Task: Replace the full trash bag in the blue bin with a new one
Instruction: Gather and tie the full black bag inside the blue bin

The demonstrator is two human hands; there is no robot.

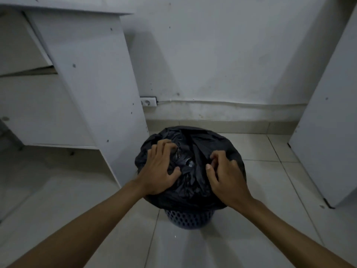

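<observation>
A full black trash bag (pixel 195 144) bulges out of a blue perforated bin (pixel 190 218) standing on the tiled floor, and its plastic drapes over the bin's rim. My left hand (pixel 159 169) lies on the bag's left top with fingers curled into the crumpled plastic. My right hand (pixel 225 174) sits on the right top, its fingertips and thumb pinching a fold of the bag. Between the hands the bag's mouth is gathered loosely, with something shiny showing inside. Only the bin's lower front shows below the bag.
A white cabinet side panel (pixel 92 84) stands close to the bin's left. Another white panel (pixel 328 113) stands on the right. Behind is a white wall with a socket (pixel 148 102) and a cable running along it. Pale floor tiles (pixel 270 238) surround the bin.
</observation>
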